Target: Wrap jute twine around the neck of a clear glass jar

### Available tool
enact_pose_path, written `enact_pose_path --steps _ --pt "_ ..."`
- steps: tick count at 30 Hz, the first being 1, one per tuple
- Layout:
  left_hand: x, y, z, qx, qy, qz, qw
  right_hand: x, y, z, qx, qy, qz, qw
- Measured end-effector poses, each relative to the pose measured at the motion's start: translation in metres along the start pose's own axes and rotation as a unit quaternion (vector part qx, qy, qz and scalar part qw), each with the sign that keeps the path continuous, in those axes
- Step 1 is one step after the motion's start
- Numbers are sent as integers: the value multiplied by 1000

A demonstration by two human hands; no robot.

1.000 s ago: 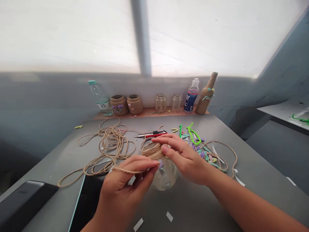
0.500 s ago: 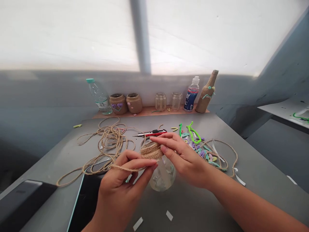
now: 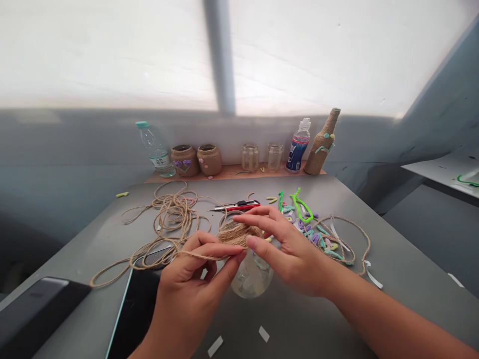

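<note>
A clear glass jar (image 3: 253, 279) is in front of me, its upper part wrapped in jute twine (image 3: 237, 234). My left hand (image 3: 200, 274) is closed, pinching a strand of the twine between thumb and fingers at the near side of the wrapping. My right hand (image 3: 290, 247) is curved about the wrapped part, fingers over its far side and thumb at the near side. It partly hides the jar. From the left hand the strand runs to a loose heap of twine (image 3: 174, 219) on the left of the table.
A red utility knife (image 3: 239, 205) lies just beyond the jar. Coloured pipe-cleaner pieces (image 3: 318, 237) are scattered on the right. Wrapped jars (image 3: 209, 160), glass jars (image 3: 250, 158) and bottles (image 3: 297, 149) line the back. A black flat object (image 3: 136, 299) lies at left; paper scraps (image 3: 264, 334) lie in front.
My right thumb and fingers have spread a little and shifted right, showing more of the wrapped twine. My left hand keeps its pinch on the strand, nearly in place.
</note>
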State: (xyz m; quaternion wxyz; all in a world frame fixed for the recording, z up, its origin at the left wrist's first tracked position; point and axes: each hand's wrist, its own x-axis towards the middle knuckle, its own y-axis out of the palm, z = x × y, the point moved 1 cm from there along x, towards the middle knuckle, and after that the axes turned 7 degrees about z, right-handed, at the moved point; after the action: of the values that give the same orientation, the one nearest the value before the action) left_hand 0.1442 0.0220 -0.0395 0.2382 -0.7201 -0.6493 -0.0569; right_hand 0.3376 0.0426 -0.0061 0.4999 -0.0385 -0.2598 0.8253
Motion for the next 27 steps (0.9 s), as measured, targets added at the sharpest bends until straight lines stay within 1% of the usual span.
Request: enact_pose_path --steps 6,9,14,18,21,23,25,27 --pt "2 -1 -5 18 -12 7 1000 -2 -1 2 -10 -18 9 1000" --pt "3 -2 -7 15 -23 15 1000 0 -1 -2 -18 -20 12 1000" --pt "2 -2 -4 12 -32 44 998 3 -2 -11 -33 -22 -4 999" --pt "1 -2 -4 -33 -42 46 998 3 -5 -11 -42 -7 4 999" --pt "5 -2 -5 -87 -61 37 994 3 -6 -9 -43 -3 7 999" --pt "9 -2 -6 -121 -80 29 989 2 -6 -9 -36 11 5 999" --pt "12 -3 -7 -136 -104 19 985 2 -6 -10 -26 27 2 999" --pt "15 -3 -6 -129 -127 7 984 3 -5 -10 -19 31 -1 999"
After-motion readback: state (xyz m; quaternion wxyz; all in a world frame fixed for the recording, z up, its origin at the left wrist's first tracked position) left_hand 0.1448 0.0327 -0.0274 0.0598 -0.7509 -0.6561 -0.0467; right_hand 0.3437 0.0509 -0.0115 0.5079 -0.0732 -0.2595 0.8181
